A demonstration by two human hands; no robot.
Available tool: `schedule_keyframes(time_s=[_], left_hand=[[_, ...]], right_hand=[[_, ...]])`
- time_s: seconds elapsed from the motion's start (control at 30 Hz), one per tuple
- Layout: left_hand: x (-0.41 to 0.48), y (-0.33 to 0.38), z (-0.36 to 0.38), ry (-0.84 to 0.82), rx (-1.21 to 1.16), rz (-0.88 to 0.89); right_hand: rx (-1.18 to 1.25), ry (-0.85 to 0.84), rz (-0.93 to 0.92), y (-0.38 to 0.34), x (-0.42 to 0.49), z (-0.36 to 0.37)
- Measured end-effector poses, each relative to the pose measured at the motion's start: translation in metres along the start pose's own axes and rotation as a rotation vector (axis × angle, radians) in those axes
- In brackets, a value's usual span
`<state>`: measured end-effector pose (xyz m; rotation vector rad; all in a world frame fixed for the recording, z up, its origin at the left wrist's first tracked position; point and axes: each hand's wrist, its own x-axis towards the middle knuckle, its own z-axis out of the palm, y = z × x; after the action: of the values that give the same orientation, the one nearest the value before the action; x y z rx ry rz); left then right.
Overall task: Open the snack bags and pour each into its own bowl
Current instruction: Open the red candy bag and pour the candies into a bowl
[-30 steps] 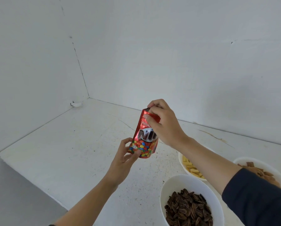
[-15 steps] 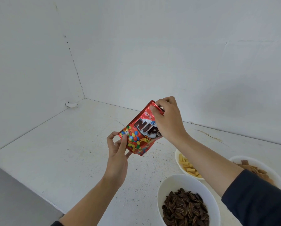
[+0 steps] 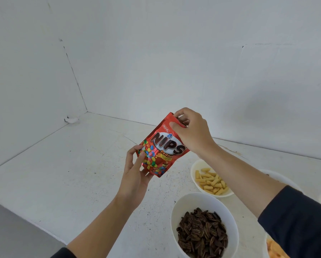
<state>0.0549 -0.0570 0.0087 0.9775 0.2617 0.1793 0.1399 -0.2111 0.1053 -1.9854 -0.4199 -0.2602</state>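
- The red Nips bag [image 3: 163, 148] is up in the air between both hands, tilted so its top corner leans up toward the right fingers and its bottom sits down in the left fingers. The front label faces the camera.
- The right hand [image 3: 193, 133] has the top corner. The thumb [image 3: 173, 125] is flat on the front and the other fingers are curled over the top edge behind it, a tight pinch with basically no gap.
- Can't tell from here whether the top seal is torn, since those fingers cover it.
- The left hand [image 3: 135, 174] holds the lower left end. The fingers [image 3: 142, 157] are bent round the bag's edge and onto the candy picture, loosely curled rather than a fist, with the bottom corner against the palm.
- Down and to the right of the left fingers is a white bowl [image 3: 193, 200] of dark striped seeds [image 3: 202, 231].
- Straight below the right fingers, just past the wrist, there's another white bowl [image 3: 198, 164] with short yellow sticks [image 3: 211, 181] in it.
- A third bowl rim [image 3: 284, 177] peeks out behind the right forearm, contents hidden.
- There are orange snack pieces [image 3: 275, 250] at the bottom right corner, under the dark sleeve [image 3: 295, 220].
- Everything sits on a scuffed white table [image 3: 72, 174] in a corner of white walls [image 3: 174, 62].
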Motion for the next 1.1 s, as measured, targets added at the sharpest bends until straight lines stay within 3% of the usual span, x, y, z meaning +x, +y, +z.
schedule_keyframes(time_s=[0.13, 0.33, 0.8, 1.1], left_hand=[[0.002, 0.008, 0.003, -0.050, 0.039, -0.050], [0.008, 0.019, 0.025, -0.163, 0.148, -0.002], [0.003, -0.027, 0.168, -0.420, 0.318, 0.020], [-0.036, -0.104, 0.259, -0.427, 0.374, -0.015]], right_hand=[[0.023, -0.109, -0.117, 0.002, -0.006, -0.018], [0.075, -0.193, -0.046, 0.007, -0.007, -0.057], [0.254, 0.036, 0.163, 0.059, -0.049, -0.212], [0.290, 0.058, 0.224, 0.123, -0.094, -0.318]])
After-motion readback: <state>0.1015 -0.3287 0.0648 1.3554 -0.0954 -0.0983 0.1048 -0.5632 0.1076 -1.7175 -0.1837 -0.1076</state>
